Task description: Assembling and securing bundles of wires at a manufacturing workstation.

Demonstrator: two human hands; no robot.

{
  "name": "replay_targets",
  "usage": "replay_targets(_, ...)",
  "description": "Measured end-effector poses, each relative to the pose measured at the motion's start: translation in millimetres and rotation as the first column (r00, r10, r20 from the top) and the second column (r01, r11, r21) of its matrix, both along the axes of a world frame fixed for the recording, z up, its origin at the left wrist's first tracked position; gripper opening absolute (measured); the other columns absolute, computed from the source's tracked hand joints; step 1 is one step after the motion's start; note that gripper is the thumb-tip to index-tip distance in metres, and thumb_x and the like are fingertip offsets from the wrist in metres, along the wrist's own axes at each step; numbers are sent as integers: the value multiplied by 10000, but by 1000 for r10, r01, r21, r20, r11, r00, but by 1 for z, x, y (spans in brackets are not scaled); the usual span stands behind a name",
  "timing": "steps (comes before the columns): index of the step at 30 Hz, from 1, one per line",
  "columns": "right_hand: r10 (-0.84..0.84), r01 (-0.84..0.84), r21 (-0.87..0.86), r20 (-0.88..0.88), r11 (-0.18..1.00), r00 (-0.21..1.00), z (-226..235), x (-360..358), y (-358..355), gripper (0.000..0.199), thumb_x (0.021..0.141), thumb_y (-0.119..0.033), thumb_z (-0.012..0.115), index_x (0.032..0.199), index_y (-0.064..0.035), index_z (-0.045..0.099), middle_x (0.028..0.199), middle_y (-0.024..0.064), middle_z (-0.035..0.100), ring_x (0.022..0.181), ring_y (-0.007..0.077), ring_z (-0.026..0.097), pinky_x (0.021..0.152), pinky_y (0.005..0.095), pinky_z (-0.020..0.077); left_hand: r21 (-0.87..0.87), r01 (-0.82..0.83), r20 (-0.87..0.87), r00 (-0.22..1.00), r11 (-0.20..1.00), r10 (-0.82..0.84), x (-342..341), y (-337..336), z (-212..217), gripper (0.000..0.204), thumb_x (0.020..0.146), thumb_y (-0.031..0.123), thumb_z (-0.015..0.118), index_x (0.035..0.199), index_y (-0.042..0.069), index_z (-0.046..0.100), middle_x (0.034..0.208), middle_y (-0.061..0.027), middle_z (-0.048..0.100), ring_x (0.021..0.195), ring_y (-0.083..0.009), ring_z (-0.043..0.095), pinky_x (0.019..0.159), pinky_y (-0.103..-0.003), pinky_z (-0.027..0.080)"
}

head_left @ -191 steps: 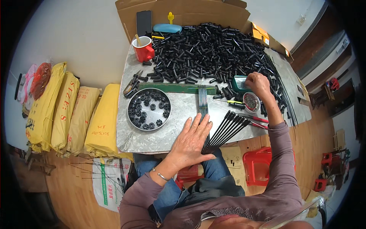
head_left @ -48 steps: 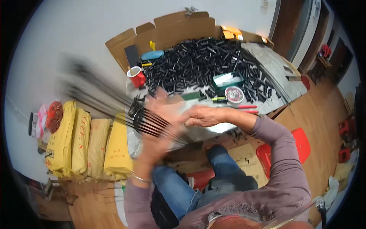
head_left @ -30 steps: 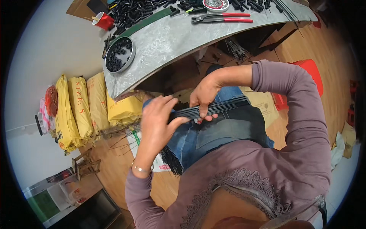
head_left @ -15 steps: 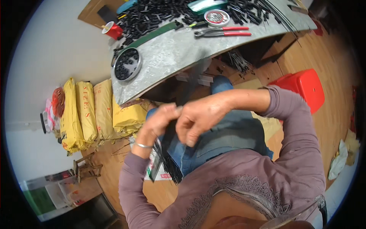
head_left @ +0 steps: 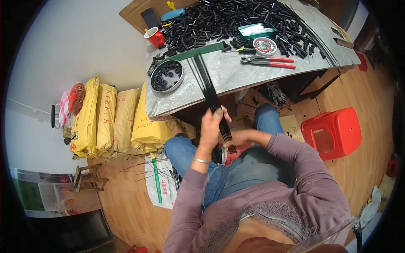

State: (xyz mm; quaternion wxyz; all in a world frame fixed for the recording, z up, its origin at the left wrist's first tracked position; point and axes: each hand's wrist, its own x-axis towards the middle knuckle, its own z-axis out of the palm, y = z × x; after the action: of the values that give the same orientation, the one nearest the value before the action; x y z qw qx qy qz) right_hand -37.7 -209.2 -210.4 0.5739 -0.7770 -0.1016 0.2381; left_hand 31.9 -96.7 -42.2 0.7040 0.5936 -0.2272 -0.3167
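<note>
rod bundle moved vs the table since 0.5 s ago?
Yes. The rod bundle, then over the lap, now reaches up across the table edge, gripped by the left hand.

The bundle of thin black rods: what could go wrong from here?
The bundle of thin black rods lies partly on the metal table, its near end over the edge in the left hand and right hand; rods might slip out and fall. Swinging it could knock the round tin.

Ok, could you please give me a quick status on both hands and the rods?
Left hand gripping the black rod bundle. Right hand at its lower end. Bundle's far end lies on the metal table. Nothing in the way.
</note>
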Motion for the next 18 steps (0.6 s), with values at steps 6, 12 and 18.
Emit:
replay_targets(6,167,-196,-111,-225,974,960,26,-51,36,416,865,-362,629,1086,-11,599,1017,173,650,1016,296,592,871,417,445,-112,-169,-189,971,979,146,-45,50,-22,247,970,280,521,986,35,544,793,-46,579,753,-151,589,720,-296,500)
replay_targets(12,353,-363,-9,-203,932,913,27,-72,38,436,903,-414,596,1053,-8,546,954,135,592,950,237,546,834,386,439,-76,-171,-198,968,982,153,-70,59,-21,261,969,295,521,1016,38,532,826,-63,587,804,-167,605,744,-306,506)
replay_targets(18,378,-416,-27,-367,909,850,13,-76,37,504,893,-423,595,1217,-38,561,1160,160,620,1094,284,554,950,399,410,-175,-119,-104,989,977,101,-47,26,33,271,972,267,521,1043,6,537,839,-67,605,815,-171,619,731,-278,503)
